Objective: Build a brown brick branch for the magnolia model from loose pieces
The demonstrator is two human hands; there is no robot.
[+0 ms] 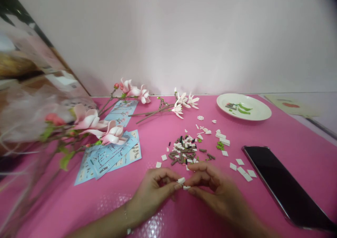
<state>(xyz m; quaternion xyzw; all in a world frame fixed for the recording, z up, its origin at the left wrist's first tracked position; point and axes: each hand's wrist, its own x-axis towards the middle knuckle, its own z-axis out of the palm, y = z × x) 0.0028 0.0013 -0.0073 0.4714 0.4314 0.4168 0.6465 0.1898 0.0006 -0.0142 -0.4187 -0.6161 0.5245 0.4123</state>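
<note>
Low over the front of the pink table, my left hand (pixel 155 190) pinches a small white building piece (pixel 181 180) between thumb and index finger. My right hand (pixel 214 187) grips a second white piece (pixel 186 187) in the same way, close against the first. Whether the two are joined I cannot tell. Just beyond my fingers lies a heap of brown, white, black and green pieces (pixel 184 150). Several flat white tiles (pixel 244 174) are scattered right of my right hand, and two more (pixel 161 161) lie near my left.
Pink-and-white flower stems (pixel 105 129) rest at the left over blue instruction sheets (pixel 110 164). A white flower branch (pixel 163 110) lies at the back. A white plate (pixel 259 108) with green leaf pieces stands back right, and a black phone (pixel 284 185) lies at the right.
</note>
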